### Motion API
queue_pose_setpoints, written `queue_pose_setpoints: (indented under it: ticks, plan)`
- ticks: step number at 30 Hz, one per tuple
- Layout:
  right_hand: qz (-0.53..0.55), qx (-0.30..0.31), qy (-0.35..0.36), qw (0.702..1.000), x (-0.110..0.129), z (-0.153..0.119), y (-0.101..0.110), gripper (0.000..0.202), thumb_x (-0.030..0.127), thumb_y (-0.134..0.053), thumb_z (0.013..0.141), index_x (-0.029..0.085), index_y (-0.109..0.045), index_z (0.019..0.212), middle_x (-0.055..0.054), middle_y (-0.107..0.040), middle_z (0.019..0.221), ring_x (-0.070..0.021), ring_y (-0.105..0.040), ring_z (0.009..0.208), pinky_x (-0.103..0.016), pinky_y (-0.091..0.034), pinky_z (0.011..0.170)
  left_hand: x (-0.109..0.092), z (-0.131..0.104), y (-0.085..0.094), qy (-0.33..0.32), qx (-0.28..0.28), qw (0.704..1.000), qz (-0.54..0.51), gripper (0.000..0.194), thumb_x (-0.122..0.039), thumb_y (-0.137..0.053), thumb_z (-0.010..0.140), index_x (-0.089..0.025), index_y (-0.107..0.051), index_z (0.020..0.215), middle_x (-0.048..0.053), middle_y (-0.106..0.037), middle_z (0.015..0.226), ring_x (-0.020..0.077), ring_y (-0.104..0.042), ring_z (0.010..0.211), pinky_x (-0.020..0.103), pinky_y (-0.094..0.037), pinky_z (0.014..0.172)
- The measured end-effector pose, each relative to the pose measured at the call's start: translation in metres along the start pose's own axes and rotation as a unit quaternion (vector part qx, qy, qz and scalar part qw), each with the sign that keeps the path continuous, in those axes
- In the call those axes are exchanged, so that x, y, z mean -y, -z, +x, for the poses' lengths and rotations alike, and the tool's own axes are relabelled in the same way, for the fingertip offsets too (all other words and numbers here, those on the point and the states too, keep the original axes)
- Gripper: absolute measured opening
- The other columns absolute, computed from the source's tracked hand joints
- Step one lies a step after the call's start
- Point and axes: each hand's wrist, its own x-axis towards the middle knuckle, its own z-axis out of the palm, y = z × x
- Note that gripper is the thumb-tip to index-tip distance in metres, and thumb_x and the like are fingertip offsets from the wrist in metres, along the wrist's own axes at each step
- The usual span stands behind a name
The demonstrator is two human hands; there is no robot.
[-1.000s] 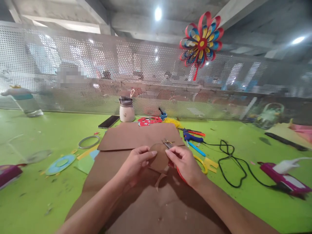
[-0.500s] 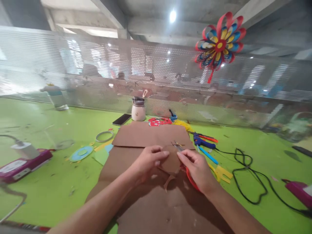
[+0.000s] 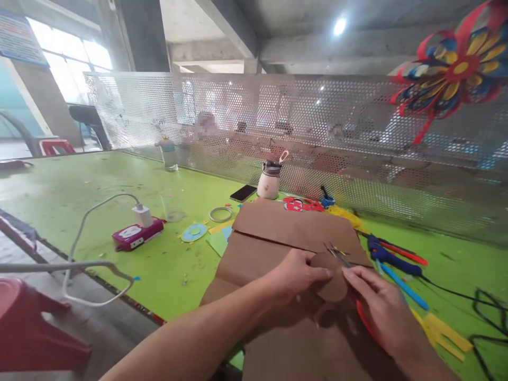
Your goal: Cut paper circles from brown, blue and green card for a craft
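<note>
- Brown round piece (image 3: 331, 286), thin and card-like, is in the left hand (image 3: 291, 276), pinched between thumb and fingers at its left edge.
- Right hand (image 3: 387, 312) grasps red-handled scissors (image 3: 340, 257); slim metal blades point up and away from the wearer, beside the disc's upper right edge. Blade gap too small to judge.
- Both hands work above large brown sheets (image 3: 273, 256) laid over a green table (image 3: 194, 182). 1 flap crosses the far part, its edge slightly raised.
- Past the sheets: black phone (image 3: 243, 193), and right of it a pale bottle (image 3: 269, 182), upright, dark lid with loop. Then red cutouts (image 3: 293, 205) with white stars, and yellow strands (image 3: 345, 216).
- Right side: blue glue gun (image 3: 392, 260) on its side, black cord trailing off; blue pen-like stick (image 3: 405, 287) near it; notched yellow piece (image 3: 448, 336) nearer the wearer.
- Left side: grey ring (image 3: 220, 214), flat; blue-and-green paper disc (image 3: 194, 233) just beside it. Farther left, purple power strip (image 3: 137, 235) with 1 white plug (image 3: 142, 215) seated, pale cable looping over the table edge.
- Perforated screen (image 3: 230, 121) stands behind; red, blue and yellow looped flower (image 3: 462, 69) at upper right.
- Red stool (image 3: 24, 328), lower left, partly in view.
</note>
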Motion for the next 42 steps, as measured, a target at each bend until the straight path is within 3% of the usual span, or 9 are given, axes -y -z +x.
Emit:
queue_pose_setpoints:
  ticks: [5, 10, 13, 18, 21, 27, 31, 37, 42]
  plan:
    - [0.074, 0.010, -0.005, 0.997, 0.004, -0.002, -0.007, 0.024, 0.047, -0.065, 0.079, 0.024, -0.064, 0.074, -0.001, -0.060, 0.070, -0.0185, -0.052, 0.064, -0.028, -0.045, 0.057, 0.002, 0.002, 0.001, -0.004, -0.008, 1.000, -0.003, 0.019, -0.027, -0.073, 0.055, -0.012, -0.067, 0.066, 0.002, -0.059, 0.059, 0.0123, -0.050, 0.051, 0.026, -0.038, 0.050]
    - [-0.011, 0.035, -0.017, 0.999, 0.015, -0.006, -0.015, 0.028, 0.047, -0.069, 0.075, 0.021, -0.060, 0.073, 0.001, -0.054, 0.066, -0.0158, -0.049, 0.061, -0.025, -0.042, 0.052, -0.001, 0.000, -0.003, -0.008, 0.011, 1.000, -0.013, 0.022, -0.030, -0.073, 0.058, -0.013, -0.068, 0.071, 0.001, -0.061, 0.062, 0.0120, -0.051, 0.052, 0.025, -0.040, 0.052]
    - [0.003, 0.031, -0.021, 0.999, 0.016, -0.005, -0.016, 0.030, 0.048, -0.069, 0.075, 0.020, -0.058, 0.073, 0.001, -0.055, 0.066, -0.0148, -0.047, 0.059, -0.025, -0.041, 0.051, -0.004, -0.001, -0.003, -0.011, 0.019, 1.000, -0.012, 0.026, -0.035, -0.073, 0.060, -0.013, -0.067, 0.074, 0.002, -0.061, 0.064, 0.0131, -0.053, 0.054, 0.027, -0.042, 0.054]
    - [0.037, 0.002, 0.011, 0.999, 0.009, 0.000, -0.009, 0.030, 0.047, -0.067, 0.078, 0.020, -0.055, 0.071, 0.004, -0.045, 0.062, -0.0116, -0.040, 0.056, -0.022, -0.038, 0.050, -0.009, -0.002, -0.002, -0.016, 0.006, 1.000, 0.008, 0.032, -0.044, -0.069, 0.068, -0.015, -0.055, 0.061, -0.003, -0.049, 0.056, 0.0092, -0.046, 0.048, 0.023, -0.037, 0.049]
    - [0.035, -0.009, 0.019, 0.999, 0.009, 0.001, -0.008, 0.029, 0.045, -0.068, 0.078, 0.019, -0.056, 0.071, 0.005, -0.043, 0.061, -0.0105, -0.037, 0.055, -0.022, -0.037, 0.049, -0.010, -0.003, -0.001, -0.007, 0.025, 1.000, 0.007, 0.032, -0.044, -0.069, 0.070, -0.017, -0.053, 0.065, -0.004, -0.047, 0.059, 0.0093, -0.048, 0.048, 0.023, -0.038, 0.049]
    - [0.022, -0.017, 0.026, 0.999, 0.013, -0.003, -0.014, 0.033, 0.045, -0.070, 0.075, 0.018, -0.054, 0.064, 0.006, -0.041, 0.055, -0.0095, -0.036, 0.052, -0.021, -0.032, 0.046, -0.011, -0.003, 0.001, -0.018, 0.052, 0.998, 0.005, 0.030, -0.038, -0.070, 0.069, -0.018, -0.048, 0.064, -0.007, -0.041, 0.055, 0.0075, -0.044, 0.045, 0.020, -0.038, 0.046]
    - [0.023, -0.016, 0.024, 0.999, 0.012, -0.003, -0.015, 0.032, 0.045, -0.071, 0.074, 0.018, -0.056, 0.066, 0.006, -0.044, 0.054, -0.0096, -0.037, 0.051, -0.021, -0.032, 0.046, -0.009, -0.001, 0.000, -0.026, 0.059, 0.998, 0.008, 0.026, -0.036, -0.068, 0.070, -0.017, -0.052, 0.065, -0.005, -0.046, 0.056, 0.0104, -0.050, 0.051, 0.023, -0.043, 0.051]
    - [0.042, -0.012, 0.012, 0.999, 0.011, -0.001, -0.016, 0.033, 0.049, -0.064, 0.079, 0.020, -0.054, 0.066, 0.005, -0.045, 0.059, -0.0120, -0.039, 0.054, -0.023, -0.035, 0.049, 0.000, 0.005, 0.004, -0.048, 0.025, 0.998, 0.031, 0.014, -0.023, -0.064, 0.066, -0.015, -0.054, 0.061, -0.005, -0.046, 0.052, 0.0082, -0.044, 0.045, 0.021, -0.037, 0.047]
    - [0.054, 0.000, 0.014, 0.998, 0.012, -0.001, -0.015, 0.030, 0.045, -0.064, 0.079, 0.020, -0.053, 0.068, 0.004, -0.044, 0.063, -0.0135, -0.040, 0.059, -0.023, -0.037, 0.053, -0.001, 0.005, 0.004, -0.054, 0.018, 0.998, 0.030, 0.012, -0.021, -0.062, 0.067, -0.015, -0.054, 0.059, -0.005, -0.045, 0.052, 0.0083, -0.044, 0.047, 0.021, -0.036, 0.047]
